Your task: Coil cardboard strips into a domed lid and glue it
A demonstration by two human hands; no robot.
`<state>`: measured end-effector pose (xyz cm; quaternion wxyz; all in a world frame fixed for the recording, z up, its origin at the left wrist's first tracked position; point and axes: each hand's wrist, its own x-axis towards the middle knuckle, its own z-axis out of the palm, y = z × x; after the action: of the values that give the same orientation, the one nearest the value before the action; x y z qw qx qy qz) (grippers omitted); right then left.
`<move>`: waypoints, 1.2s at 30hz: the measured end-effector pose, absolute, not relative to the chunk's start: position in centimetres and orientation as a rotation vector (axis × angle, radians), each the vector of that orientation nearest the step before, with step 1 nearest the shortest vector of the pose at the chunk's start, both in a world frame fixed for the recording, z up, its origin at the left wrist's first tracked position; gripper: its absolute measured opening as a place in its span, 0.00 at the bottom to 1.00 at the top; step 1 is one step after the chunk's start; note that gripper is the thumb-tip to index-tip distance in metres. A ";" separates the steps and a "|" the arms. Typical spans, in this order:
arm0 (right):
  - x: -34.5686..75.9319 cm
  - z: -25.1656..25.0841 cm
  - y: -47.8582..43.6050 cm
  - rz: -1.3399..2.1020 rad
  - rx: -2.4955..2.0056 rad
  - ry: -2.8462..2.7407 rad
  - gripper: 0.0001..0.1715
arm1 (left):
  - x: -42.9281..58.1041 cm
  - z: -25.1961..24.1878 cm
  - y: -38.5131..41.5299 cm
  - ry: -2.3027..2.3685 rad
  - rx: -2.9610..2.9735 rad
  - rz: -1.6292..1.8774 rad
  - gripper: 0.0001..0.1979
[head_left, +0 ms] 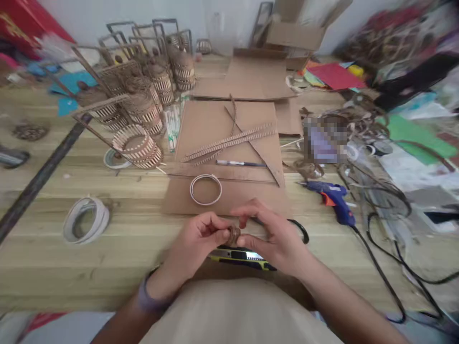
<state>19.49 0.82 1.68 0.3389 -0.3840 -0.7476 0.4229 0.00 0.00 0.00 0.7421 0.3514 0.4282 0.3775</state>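
Observation:
Low over the table's front, my left hand (201,239) pinches a small brown coil (234,236) between thumb and fingers. My right hand (272,234) meets the coil from the other side, its thumb at the edge and its curved fingers arching above. Just beneath the hands lies a yellow-and-black utility knife (247,256) with a bright metal part. A black loop-shaped handle (303,231) shows beside my right hand, the rest of it hidden. Beyond the fingers, a white ring (191,190) rests on a cardboard sheet (175,199).
Several lantern-like woven pieces (163,83) stand at the back left, near an open slatted cylinder (143,153). A tape roll (102,222) lies left. Slatted strips (229,142) and a pen (240,163) lie on the cardboard. At right are a blue glue gun (333,196) and its cord.

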 end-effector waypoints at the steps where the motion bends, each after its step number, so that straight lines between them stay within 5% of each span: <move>1: 19.4 1.5 0.9 1.113 -0.971 -1.946 0.16 | 0.2 -0.1 0.0 0.905 0.747 0.815 0.15; 16: 18.5 0.8 0.7 0.952 -0.945 -1.899 0.04 | 0.5 -1.2 -0.4 0.811 0.692 0.825 0.15; 24: 19.3 1.0 1.8 0.959 -1.038 -1.927 0.21 | 0.4 -1.6 -0.1 0.863 0.624 0.875 0.19; 32: 24.7 -1.9 7.6 -0.001 -1.845 -2.019 0.16 | 0.8 -1.5 -0.2 0.911 0.548 0.875 0.27; 36: 25.0 -3.8 8.1 -0.146 -1.998 -2.071 0.16 | 0.6 -1.6 -0.2 0.944 0.509 0.903 0.24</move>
<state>24.98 8.14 -3.83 0.1296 -0.6875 -0.7127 -0.0503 0.63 -0.18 -1.58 0.7643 0.2342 0.4342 0.4153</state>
